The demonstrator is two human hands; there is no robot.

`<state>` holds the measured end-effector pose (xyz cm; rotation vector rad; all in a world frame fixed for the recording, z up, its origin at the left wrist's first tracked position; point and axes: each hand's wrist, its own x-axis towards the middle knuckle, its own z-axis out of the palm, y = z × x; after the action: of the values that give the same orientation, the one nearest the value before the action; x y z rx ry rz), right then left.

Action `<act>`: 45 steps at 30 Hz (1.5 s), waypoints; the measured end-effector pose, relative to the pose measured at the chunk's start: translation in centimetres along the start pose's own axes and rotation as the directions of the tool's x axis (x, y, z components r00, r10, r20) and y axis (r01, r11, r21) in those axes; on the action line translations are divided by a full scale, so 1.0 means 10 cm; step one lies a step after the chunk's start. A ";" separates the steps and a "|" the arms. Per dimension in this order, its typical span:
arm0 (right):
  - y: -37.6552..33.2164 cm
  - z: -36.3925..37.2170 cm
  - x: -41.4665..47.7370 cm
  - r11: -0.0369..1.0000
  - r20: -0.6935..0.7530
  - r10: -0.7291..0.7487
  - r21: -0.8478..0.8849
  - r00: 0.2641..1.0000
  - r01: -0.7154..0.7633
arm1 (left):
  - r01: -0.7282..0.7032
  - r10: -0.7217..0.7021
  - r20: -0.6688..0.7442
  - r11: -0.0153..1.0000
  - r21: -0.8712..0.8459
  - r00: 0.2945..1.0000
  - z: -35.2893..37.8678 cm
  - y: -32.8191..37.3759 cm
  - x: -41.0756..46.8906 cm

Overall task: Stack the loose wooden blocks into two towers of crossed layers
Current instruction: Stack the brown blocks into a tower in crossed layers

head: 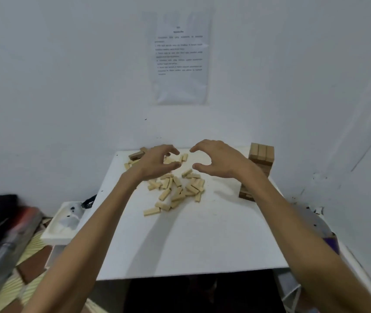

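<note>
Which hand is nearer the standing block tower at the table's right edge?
Right. The right hand hovers just left of the tower, its wrist passing in front of it; the left hand is farther left, over the loose blocks.

One tower [260,168], one low stack [137,154], a heap of loose blocks [175,188], two hands.
The one tower of wooden blocks stands on the single counter [191,245], three blocks across its top layer. Left of the tower the loose blocks are too jumbled for an exact count, perhaps three dozen; the low stack lies farther left. Both hands hover left of the tower: left hand [157,162], right hand [218,162]. One printed sheet [180,57] hangs above and left of it.
</note>
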<state>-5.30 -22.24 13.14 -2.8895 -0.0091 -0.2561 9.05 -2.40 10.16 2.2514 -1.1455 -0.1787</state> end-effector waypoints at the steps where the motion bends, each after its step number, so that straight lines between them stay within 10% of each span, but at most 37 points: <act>1: -0.06 0.06 0.07 1.000 0.009 -0.012 0.018 1.000 0.012 | 0.008 -0.008 -0.001 1.000 -0.004 1.000 -0.04 -0.07 -0.05; 27: -0.14 1.63 2.58 0.999 0.179 0.002 0.042 0.984 -0.010 | 0.343 -0.344 -0.038 0.913 0.222 0.938 -0.21 -2.26 0.97; 45: 0.05 2.03 2.69 0.998 0.130 0.002 0.059 0.991 -0.010 | 0.411 -0.376 -0.169 0.860 0.302 0.911 0.04 -2.68 1.19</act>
<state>24.75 -18.33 -1.74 -2.8411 -0.0303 -0.0644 34.81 0.20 -3.58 2.7468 -0.6819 -0.0275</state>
